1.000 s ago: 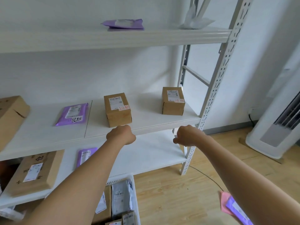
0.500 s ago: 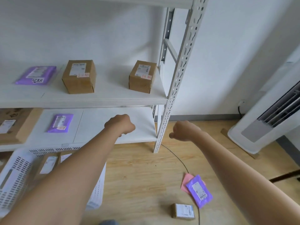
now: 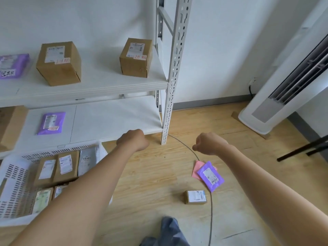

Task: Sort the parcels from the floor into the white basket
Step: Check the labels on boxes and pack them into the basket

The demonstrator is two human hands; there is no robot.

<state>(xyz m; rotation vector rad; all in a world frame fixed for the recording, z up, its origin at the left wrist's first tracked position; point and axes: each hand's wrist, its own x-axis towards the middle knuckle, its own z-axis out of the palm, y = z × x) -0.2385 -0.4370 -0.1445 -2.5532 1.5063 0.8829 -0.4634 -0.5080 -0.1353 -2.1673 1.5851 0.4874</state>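
Three parcels lie on the wooden floor to my right: a purple mailer (image 3: 210, 176) resting partly on a pink mailer (image 3: 196, 169), and a small brown box (image 3: 195, 197) nearer to me. The white basket (image 3: 13, 176) sits on the floor at the lower left, holding several brown and grey parcels. My left hand (image 3: 133, 142) is a closed fist held out over the floor by the shelf's corner. My right hand (image 3: 209, 144) is also a closed fist, above and behind the purple mailer. Neither hand holds anything.
A white metal shelf unit (image 3: 169, 73) stands at the left with brown boxes and purple mailers on two levels. A black cable (image 3: 211, 206) runs across the floor. A white tower appliance (image 3: 276, 96) leans at the right, with black legs (image 3: 301, 150) beside it.
My view has swung down and to the right, from the shelves to the floor. The floor parcels and the basket have come into sight. Both fists stayed closed and empty.
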